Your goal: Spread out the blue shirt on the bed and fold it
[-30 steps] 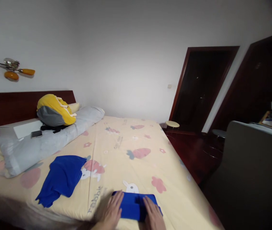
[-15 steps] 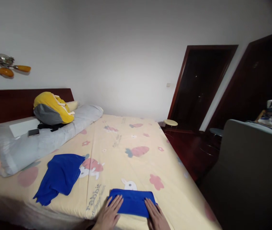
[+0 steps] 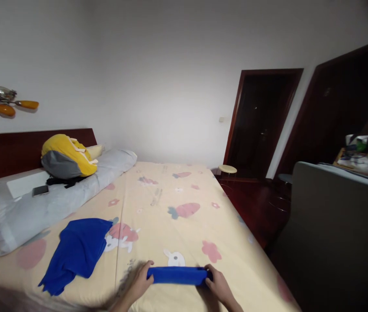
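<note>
A blue cloth (image 3: pixel 178 275), folded into a narrow strip, spans the space between my two hands near the front of the bed. My left hand (image 3: pixel 141 279) is closed on its left end, with the fingers curled round the edge. At the other end my right hand (image 3: pixel 219 284) pinches the cloth, thumb on the near side. A shadow lies on the sheet beneath the right hand. A second blue cloth (image 3: pixel 76 251) lies loose and crumpled to the left, apart from both hands.
The bed sheet (image 3: pixel 151 238) has rabbit and carrot prints. Along the headboard lie a grey-white bolster (image 3: pixel 73 199), a yellow and grey bag (image 3: pixel 69 156), a white box (image 3: pixel 24 184) and a phone (image 3: pixel 40 190). A dark grey panel (image 3: pixel 330 229) rises at the right, near a stool (image 3: pixel 227 169).
Both hands lay flat on the wider folded cloth; now they grip its ends, and the cloth shows as a narrower strip. The view has shifted slightly.
</note>
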Demonstrator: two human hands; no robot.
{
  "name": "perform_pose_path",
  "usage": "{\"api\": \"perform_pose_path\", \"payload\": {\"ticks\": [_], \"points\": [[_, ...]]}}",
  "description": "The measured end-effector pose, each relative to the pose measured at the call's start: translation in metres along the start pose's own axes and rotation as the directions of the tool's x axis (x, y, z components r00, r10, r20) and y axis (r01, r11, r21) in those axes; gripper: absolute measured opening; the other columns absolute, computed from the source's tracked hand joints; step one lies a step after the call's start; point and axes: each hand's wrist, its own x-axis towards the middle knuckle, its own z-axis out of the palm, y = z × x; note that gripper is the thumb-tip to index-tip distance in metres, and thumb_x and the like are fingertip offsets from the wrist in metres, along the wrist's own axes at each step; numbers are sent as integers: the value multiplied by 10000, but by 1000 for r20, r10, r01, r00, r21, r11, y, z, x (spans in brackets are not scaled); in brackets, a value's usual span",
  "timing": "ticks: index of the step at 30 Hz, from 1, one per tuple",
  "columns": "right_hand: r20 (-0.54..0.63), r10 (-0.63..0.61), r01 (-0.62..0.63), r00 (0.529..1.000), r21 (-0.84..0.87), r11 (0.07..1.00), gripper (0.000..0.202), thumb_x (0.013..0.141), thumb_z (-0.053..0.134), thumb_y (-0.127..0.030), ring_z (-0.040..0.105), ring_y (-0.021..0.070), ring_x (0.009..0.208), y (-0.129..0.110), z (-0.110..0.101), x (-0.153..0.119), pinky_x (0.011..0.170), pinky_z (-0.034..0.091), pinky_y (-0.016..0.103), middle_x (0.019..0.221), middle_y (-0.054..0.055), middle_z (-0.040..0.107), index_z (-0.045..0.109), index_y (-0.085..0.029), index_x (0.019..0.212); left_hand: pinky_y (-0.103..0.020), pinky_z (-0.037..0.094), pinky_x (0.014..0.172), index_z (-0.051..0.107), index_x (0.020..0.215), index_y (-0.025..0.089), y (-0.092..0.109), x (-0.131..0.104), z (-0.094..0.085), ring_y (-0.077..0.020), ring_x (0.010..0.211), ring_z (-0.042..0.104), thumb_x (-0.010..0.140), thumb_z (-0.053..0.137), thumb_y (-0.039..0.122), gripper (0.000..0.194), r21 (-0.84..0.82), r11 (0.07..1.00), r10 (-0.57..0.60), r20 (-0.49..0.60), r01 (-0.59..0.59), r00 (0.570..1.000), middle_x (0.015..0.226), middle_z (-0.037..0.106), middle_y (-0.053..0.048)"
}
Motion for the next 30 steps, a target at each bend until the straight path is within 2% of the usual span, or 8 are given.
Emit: {"api": "perform_pose_path", "payload": {"ticks": [4, 10, 14, 18, 21, 23, 26, 30], "points": [[-91, 71, -79, 993, -95, 992, 495, 737, 433, -187, 643, 252, 1067, 7, 8, 19, 923, 479, 375, 1178, 141, 687, 568, -147, 1212, -215, 448, 987, 622, 1152, 231, 9, 18, 0, -124, 1131, 621, 832, 458, 170, 365, 20, 992, -120, -20, 121, 993, 1188, 710, -13], [-182, 53, -95, 982, -230, 969, 537, 760, 378, -102, 542, 328, 1242, 1, 27, 32, 1044, 398, 529, 1322, 155, 615, 597, -185, 1244, -451, 319, 1158, 530, 1334, 253, 21, 24, 18, -226, 1378, 422, 831, 305, 47, 589, 311, 938, -127, -107, 154, 986, 1455, 524, -59], [-98, -195, 170, 976, -218, 961, 695, 719, 433, -123, 410, 322, 1366, -23, 57, 43, 1091, 377, 540, 1478, 106, 430, 428, -200, 1409, -395, 271, 1204, 349, 1447, 246, 52, 37, 42, -160, 1445, 284, 711, 259, -43, 796, 330, 943, 29, 34, -39, 999, 1558, 338, -1], [23, -407, 403, 913, -195, 894, 805, 717, 479, -186, 385, 306, 1376, -41, 97, 56, 1073, 414, 485, 1511, 69, 324, 230, -259, 1480, -432, 178, 1236, 175, 1488, 191, 73, 53, 80, -171, 1475, 151, 665, 340, 39, 853, 246, 958, 85, 248, -147, 965, 1595, 181, -3], [-44, -487, 456, 872, -285, 843, 863, 747, 480, -184, 468, 285, 1321, -33, 119, 61, 1013, 471, 432, 1482, 45, 369, 41, -305, 1480, -487, 160, 1235, 119, 1487, 226, 62, 59, 98, -198, 1475, 115, 677, 384, 109, 860, 204, 962, 126, 267, -184, 955, 1593, 135, 13], [-138, -535, 463, 834, -354, 813, 921, 750, 485, -181, 523, 259, 1276, -19, 123, 60, 975, 496, 394, 1460, 23, 421, -94, -309, 1455, -523, 175, 1226, 99, 1482, 259, 47, 58, 98, -224, 1472, 118, 656, 427, 125, 899, 210, 949, 174, 269, -234, 947, 1584, 118, 23], [-240, -558, 439, 794, -408, 801, 928, 771, 497, -227, 552, 248, 1246, 5, 117, 55, 954, 507, 379, 1442, 15, 461, -124, -290, 1458, -550, 200, 1217, 83, 1466, 298, 23, 52, 85, -252, 1463, 135, 655, 459, 126, 910, 267, 934, 172, 243, -237, 954, 1567, 121, 38], [-258, -508, 400, 822, -376, 836, 867, 818, 503, -309, 538, 266, 1261, 35, 100, 44, 972, 501, 415, 1454, 14, 449, -74, -318, 1466, -537, 187, 1219, -7, 1421, 346, -1, 41, 64, -236, 1460, 140, 745, 434, 161, 828, 321, 926, 156, 157, -200, 975, 1552, 96, 79]]}}
